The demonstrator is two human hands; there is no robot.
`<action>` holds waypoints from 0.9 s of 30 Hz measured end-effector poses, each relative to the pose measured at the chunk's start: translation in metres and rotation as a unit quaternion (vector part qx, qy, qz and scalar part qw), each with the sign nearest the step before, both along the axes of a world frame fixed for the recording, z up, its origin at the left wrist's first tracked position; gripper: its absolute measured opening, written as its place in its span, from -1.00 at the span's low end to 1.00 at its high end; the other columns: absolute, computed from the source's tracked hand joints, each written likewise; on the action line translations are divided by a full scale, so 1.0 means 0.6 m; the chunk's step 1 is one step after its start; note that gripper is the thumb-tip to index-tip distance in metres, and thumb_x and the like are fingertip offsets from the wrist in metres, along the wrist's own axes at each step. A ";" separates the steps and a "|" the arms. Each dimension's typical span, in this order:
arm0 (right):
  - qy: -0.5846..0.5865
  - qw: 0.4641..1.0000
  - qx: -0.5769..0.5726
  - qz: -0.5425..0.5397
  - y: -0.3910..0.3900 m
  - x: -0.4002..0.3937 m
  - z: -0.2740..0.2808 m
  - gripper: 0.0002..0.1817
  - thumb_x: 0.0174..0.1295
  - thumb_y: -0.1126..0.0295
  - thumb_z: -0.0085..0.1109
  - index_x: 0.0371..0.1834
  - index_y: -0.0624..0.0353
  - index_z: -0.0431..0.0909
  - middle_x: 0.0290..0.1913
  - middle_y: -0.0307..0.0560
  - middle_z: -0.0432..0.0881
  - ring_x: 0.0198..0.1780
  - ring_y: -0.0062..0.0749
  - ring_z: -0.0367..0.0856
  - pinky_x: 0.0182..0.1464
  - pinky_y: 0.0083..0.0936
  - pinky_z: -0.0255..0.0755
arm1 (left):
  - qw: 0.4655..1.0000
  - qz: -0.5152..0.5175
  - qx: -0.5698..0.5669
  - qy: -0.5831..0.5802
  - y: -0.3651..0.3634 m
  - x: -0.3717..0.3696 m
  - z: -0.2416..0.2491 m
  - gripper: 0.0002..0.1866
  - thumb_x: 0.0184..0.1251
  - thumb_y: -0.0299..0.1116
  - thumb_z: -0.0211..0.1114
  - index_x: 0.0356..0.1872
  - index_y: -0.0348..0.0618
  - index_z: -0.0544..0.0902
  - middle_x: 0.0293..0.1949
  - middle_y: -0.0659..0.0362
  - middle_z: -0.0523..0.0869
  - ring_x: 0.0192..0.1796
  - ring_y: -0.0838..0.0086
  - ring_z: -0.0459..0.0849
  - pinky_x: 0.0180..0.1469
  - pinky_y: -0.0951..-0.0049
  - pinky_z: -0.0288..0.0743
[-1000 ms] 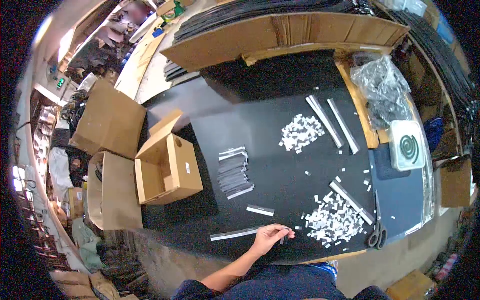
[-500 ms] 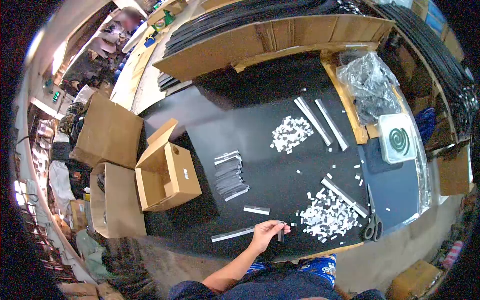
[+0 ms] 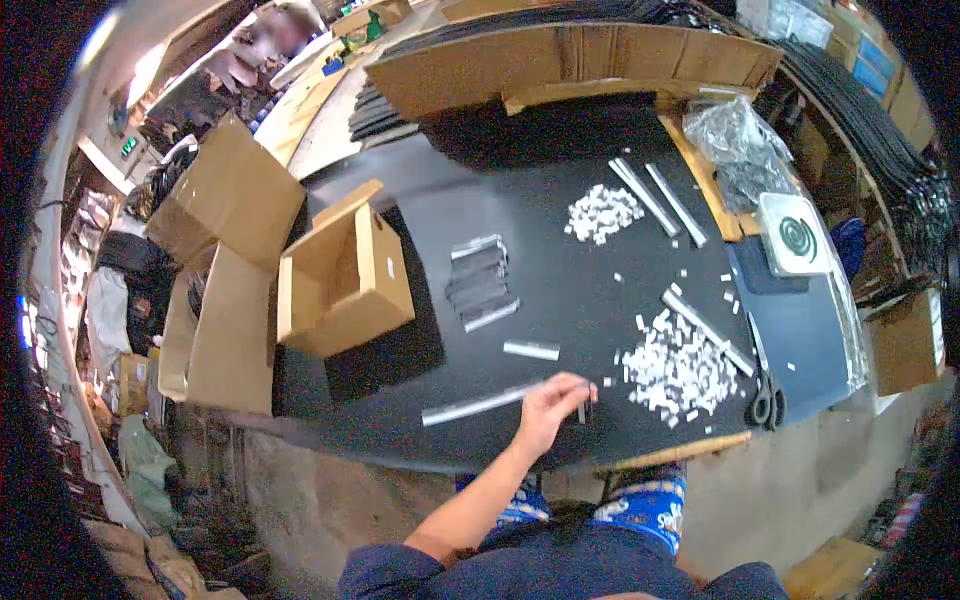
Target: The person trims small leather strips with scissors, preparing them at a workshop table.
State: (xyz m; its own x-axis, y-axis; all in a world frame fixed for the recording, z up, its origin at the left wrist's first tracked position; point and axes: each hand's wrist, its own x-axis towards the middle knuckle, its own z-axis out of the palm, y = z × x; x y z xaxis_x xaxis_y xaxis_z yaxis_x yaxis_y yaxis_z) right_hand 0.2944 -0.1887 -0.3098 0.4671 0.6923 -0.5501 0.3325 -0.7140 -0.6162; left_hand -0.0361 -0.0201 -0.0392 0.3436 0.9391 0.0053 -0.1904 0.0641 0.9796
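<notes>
My left hand [image 3: 555, 405] is closed in a pinch above the front of the black table top. A small dark strip [image 3: 582, 412] hangs from its fingertips. Just left of the hand lies a long black-and-white strip [image 3: 470, 405], and a shorter strip [image 3: 532, 350] is behind it. To the right spreads a big heap of small white pieces [image 3: 680, 370], with a long strip [image 3: 708, 332] lying across its back side. A stack of dark strips [image 3: 482, 285] sits farther back. My right hand is out of sight.
An open cardboard box [image 3: 350, 285] stands at left, beside larger open cartons [image 3: 230, 330]. Black scissors [image 3: 765, 395] lie at the right edge. Farther back are a smaller white heap [image 3: 603, 213], two long strips [image 3: 645, 198], a clear plastic bag [image 3: 735, 150] and a tub with a green coil [image 3: 795, 238].
The camera view has shifted, so the table sits higher in the picture. My left hand still pinches the small strip near the front edge, with its fingers turned slightly.
</notes>
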 end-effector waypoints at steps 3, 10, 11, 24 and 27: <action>-0.021 1.000 -0.003 -0.016 -0.076 0.002 0.008 -0.78 0.18 0.34 0.23 -0.22 0.27 0.67 -0.26 0.10 0.71 -0.23 -0.28 0.66 -0.17 -0.24 0.51 | 0.998 0.025 -0.021 -0.052 -0.003 0.002 -0.005 -0.89 0.35 -0.50 0.25 -0.31 -0.33 0.68 -0.25 0.15 0.68 -0.11 0.47 0.61 0.05 0.45 0.43; -0.051 0.997 0.042 -0.050 -0.112 -0.008 -0.016 -0.76 0.19 0.32 0.23 -0.21 0.27 0.67 -0.23 0.11 0.72 -0.21 -0.28 0.67 -0.15 -0.25 0.51 | 0.977 0.081 -0.025 -0.193 0.007 0.004 -0.018 -0.91 0.32 -0.54 0.30 -0.24 -0.30 0.73 -0.35 0.33 0.52 -0.33 0.66 0.47 -0.19 0.63 0.35; -0.057 0.996 0.045 -0.056 -0.122 -0.005 -0.018 -0.76 0.19 0.32 0.23 -0.20 0.27 0.67 -0.22 0.11 0.72 -0.20 -0.28 0.67 -0.15 -0.25 0.51 | 0.977 0.076 -0.036 -0.195 0.008 0.003 -0.017 -0.91 0.33 -0.54 0.30 -0.24 -0.30 0.73 -0.37 0.35 0.49 -0.37 0.69 0.41 -0.25 0.65 0.30; -0.111 0.887 0.376 -0.244 -0.166 -0.051 0.149 -0.87 0.25 0.43 0.21 -0.36 0.27 0.63 -0.45 -0.19 0.59 -0.41 -0.52 0.47 -0.30 -0.48 0.42 | 0.983 0.107 -0.008 -0.149 0.014 0.002 -0.029 -0.91 0.27 -0.40 0.39 -0.32 -0.19 0.75 -0.46 0.34 0.64 -0.47 0.72 0.43 -0.36 0.63 0.32; -0.257 0.858 0.422 -0.144 -0.120 -0.121 0.301 -0.93 0.22 0.46 0.26 -0.32 0.23 0.65 -0.33 -0.14 0.65 -0.28 -0.46 0.53 -0.16 -0.50 0.43 | 0.982 0.139 0.022 -0.123 0.008 0.004 -0.024 -0.86 0.31 -0.36 0.35 -0.32 -0.23 0.72 -0.51 0.33 0.63 -0.50 0.67 0.47 -0.41 0.62 0.30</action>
